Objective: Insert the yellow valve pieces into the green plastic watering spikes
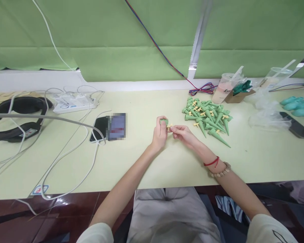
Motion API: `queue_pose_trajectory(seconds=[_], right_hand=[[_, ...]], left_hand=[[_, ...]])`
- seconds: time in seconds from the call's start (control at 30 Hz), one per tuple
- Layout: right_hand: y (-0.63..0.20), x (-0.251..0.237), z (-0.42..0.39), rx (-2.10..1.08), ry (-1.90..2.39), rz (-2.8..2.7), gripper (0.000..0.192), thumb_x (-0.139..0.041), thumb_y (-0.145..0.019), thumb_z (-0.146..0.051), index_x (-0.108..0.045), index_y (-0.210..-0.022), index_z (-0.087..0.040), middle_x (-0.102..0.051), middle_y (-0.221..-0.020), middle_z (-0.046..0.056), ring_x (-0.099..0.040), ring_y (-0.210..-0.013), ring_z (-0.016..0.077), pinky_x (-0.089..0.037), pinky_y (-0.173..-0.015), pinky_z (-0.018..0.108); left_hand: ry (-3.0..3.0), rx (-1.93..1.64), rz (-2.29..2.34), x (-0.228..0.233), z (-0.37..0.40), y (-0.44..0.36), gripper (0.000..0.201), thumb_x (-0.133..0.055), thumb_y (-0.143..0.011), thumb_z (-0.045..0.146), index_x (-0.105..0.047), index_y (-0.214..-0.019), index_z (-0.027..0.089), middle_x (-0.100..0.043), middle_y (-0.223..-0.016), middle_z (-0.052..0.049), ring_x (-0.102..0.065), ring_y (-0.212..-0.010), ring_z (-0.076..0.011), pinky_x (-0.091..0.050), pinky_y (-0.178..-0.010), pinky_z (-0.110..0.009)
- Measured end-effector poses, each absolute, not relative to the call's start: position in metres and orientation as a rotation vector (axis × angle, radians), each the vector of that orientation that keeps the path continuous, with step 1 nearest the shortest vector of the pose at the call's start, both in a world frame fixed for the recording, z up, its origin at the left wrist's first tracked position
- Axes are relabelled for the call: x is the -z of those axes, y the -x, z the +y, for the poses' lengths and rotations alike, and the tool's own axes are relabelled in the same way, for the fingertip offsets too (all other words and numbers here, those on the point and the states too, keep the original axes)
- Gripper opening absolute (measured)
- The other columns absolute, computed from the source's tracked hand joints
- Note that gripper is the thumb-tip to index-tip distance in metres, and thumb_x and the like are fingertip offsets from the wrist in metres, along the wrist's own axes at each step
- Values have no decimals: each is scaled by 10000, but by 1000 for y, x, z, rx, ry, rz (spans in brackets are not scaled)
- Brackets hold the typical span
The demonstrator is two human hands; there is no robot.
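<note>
In the head view my left hand is closed around a green plastic spike; its capped end shows above my thumb and the rest is hidden by the fingers. My right hand pinches a small yellow valve that meets the spike's side. Whether the valve sits in the spike or only touches it, I cannot tell. To the right of my hands lies a pile of green cone-shaped spikes, many with yellow valves on them. One spike points toward the front right.
Phones lie left of my hands, near loose white cables, a power strip and black headphones. Behind the pile stand a drink cup and a small cardboard box. Clear plastic bags and another phone lie right.
</note>
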State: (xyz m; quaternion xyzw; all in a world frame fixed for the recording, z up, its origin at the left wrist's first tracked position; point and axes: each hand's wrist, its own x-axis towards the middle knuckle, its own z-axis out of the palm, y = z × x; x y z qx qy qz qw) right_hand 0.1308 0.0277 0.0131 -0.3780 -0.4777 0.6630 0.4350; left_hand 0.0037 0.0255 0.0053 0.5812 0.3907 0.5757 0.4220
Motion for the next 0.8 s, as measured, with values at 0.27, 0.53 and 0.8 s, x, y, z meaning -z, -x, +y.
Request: queue_pose_trajectory(seconds=[0.27, 0.53, 0.8], right_hand=[[-144, -11, 44, -1308, 1119, -1324, 393, -553, -735, -519, -695, -777, -155, -681, -801, 69, -525, -515, 74, -410, -491, 203], [-142, -13, 38, -907, 1013, -1518, 247, -664, -681, -374, -696, -827, -178, -675, -783, 49, -556, -524, 94, -442, -485, 219], [-135, -7, 34, -803, 997, -1669, 203, -616, -729, -321, -687, -829, -159, -675, -779, 62, -614, -641, 141, -479, -565, 242]], left_hand=[[-1247, -1543, 1059, -7, 33, -9, 340, -281, -862, 527, -443, -875, 229, -282, -424, 86, -277, -334, -79, -227, -387, -207], [-1145, -1501, 1076, -13, 34, -7, 318, -392, -827, 520, -455, -798, 210, -312, -534, 74, -246, -335, -42, -179, -328, -192], [-1223, -1420, 967, -13, 31, -11, 310, -430, -818, 500, -478, -791, 195, -363, -545, 72, -239, -309, -27, -174, -327, -198]])
